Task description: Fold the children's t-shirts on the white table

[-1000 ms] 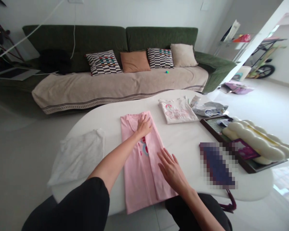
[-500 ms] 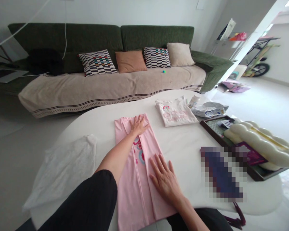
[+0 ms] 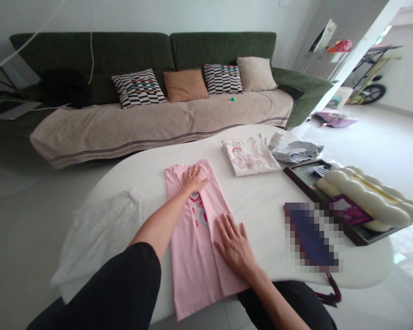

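A pink shirt (image 3: 189, 261) lies lengthwise on the white table, both sides folded inward, with a coloured print showing in the gap between them. My left hand (image 3: 194, 179) rests flat near its far end, fingers spread. Along the right folded side, my right hand (image 3: 234, 245) presses flat with its fingers apart. Neither hand grips anything. My left forearm crosses over the shirt and hides part of it. Beyond and to the right, a folded white shirt (image 3: 249, 158) with a pink print sits on the table.
Left on the white table (image 3: 124, 176) lies a thin whitish bag (image 3: 105, 229). At right are a dark tray (image 3: 363, 239) with a cream cloud-shaped box (image 3: 368, 195), a blurred-out dark object (image 3: 311, 236) and a crumpled silver package (image 3: 298, 152). Behind stands a green sofa (image 3: 131, 50).
My left hand has slid slightly toward me and to the left on the pink shirt. My right hand stays nearly in place. The view has shifted a little.
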Available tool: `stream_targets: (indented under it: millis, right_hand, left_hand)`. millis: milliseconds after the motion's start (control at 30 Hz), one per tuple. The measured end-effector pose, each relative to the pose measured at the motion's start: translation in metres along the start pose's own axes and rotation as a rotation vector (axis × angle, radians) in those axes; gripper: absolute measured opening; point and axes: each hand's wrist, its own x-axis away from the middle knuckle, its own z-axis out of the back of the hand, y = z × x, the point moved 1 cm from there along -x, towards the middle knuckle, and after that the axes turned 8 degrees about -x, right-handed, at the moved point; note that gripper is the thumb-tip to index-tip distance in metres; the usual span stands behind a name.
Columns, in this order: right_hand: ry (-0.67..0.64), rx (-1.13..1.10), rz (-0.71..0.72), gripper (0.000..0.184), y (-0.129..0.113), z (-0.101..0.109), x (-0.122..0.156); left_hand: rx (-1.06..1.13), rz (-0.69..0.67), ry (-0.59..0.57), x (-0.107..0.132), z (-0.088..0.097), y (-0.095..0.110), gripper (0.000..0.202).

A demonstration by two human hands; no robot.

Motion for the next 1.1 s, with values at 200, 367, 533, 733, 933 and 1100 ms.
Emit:
stream_targets:
  millis: [200, 367, 533, 733, 933, 1100]
  right_hand:
    - [-0.049, -0.061, 0.041, 0.060, 0.001, 0.017, 0.018]
    - [-0.041, -0.069, 0.153, 0.059, 0.014, 0.036, 0.024]
    - [-0.097, -0.010, 0.213, 0.052, 0.005, 0.011, 0.027]
    - [-0.164, -0.035, 0.312, 0.054, -0.005, 0.022, 0.068]
    - [-0.119, 0.053, 0.456, 0.079, 0.015, 0.035, 0.110]
    - [-0.039, 0.073, 0.525, 0.075, 0.018, 0.011, 0.104]
  left_hand:
    - [0.040, -0.110, -0.009, 0.062, 0.031, 0.010, 0.070]
    - [-0.008, -0.456, -0.057, 0.226, 0.030, -0.001, 0.076]
    - [-0.156, -0.531, -0.219, 0.327, 0.012, -0.009, 0.108]
    - [-0.295, -0.545, -0.114, 0.362, 0.005, -0.018, 0.098]
    - [-0.375, -0.601, -0.020, 0.384, -0.006, -0.045, 0.088]
    - [-0.357, -0.578, 0.067, 0.369, -0.016, -0.047, 0.080]
